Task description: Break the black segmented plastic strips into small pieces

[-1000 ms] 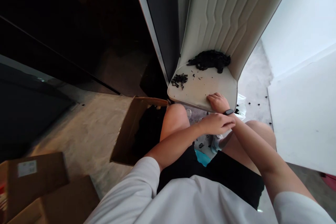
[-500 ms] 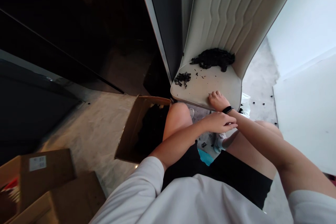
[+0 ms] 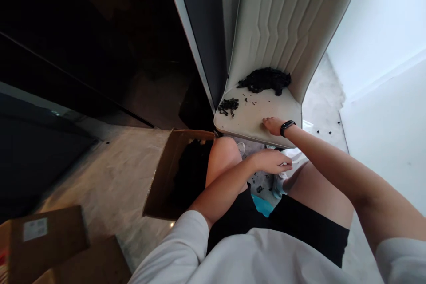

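Left hand point(image 3: 273, 161) over the gap between the knees, fingers curled, looks closed on a thin pale item point(image 3: 285, 164) at the fingertips; too small to tell what it is. Right hand point(image 3: 273, 126), black wristband point(image 3: 287, 128) on its wrist, is at the front part of the chair seat point(image 3: 248, 117), fingers bent down to the surface; cannot tell if they grip anything. Black pile point(image 3: 266, 80) lies at the back of the seat, against the foot of the ribbed backrest point(image 3: 279, 17). Small tangle of black loops point(image 3: 228, 106) sits near the seat's left edge, with dark crumbs point(image 3: 254, 103) scattered between it and the right hand. Open cardboard box point(image 3: 156, 186) on the floor point(image 3: 116, 168) beside the left knee point(image 3: 224, 153), dark material point(image 3: 191, 171) inside, details too dark to read. More black bits point(image 3: 260, 189) on the floor between the legs, a few near the white panel point(image 3: 382, 133) at right. Two more cartons, one labelled, lower left.
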{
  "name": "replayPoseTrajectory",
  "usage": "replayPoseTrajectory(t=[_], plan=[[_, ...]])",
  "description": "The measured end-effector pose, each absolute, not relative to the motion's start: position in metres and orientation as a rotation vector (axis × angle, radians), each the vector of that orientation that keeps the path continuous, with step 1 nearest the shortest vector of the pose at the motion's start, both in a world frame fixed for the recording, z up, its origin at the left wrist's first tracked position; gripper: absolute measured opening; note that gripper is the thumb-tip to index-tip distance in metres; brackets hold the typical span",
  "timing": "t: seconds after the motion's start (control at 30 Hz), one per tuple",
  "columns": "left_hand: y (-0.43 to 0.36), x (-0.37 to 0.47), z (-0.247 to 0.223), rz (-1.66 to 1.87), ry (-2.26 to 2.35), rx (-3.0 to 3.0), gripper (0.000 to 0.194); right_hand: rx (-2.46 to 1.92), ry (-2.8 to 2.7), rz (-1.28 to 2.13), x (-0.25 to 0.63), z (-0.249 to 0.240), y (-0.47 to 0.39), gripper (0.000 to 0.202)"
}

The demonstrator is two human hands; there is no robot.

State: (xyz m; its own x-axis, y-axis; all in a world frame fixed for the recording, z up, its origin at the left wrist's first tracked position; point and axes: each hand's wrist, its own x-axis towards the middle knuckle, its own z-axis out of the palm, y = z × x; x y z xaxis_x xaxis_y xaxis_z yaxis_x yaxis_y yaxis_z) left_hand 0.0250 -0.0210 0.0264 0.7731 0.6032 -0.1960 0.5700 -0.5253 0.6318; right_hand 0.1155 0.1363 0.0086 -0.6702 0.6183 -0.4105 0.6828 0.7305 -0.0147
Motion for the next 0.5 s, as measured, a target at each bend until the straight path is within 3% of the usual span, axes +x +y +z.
replayPoseTrajectory(t=[0.23,0.5], plan=[[-0.019,0.032,0.019,0.001,0.869,2.216,0.036,0.989,2.78,-0.324,0.041,0.045,0.172,0.032],[-0.011,0.033,0.015,-0.005,0.85,2.173,0.04,0.957,2.88,-0.304,-0.03,0.045,0.209,0.03]])
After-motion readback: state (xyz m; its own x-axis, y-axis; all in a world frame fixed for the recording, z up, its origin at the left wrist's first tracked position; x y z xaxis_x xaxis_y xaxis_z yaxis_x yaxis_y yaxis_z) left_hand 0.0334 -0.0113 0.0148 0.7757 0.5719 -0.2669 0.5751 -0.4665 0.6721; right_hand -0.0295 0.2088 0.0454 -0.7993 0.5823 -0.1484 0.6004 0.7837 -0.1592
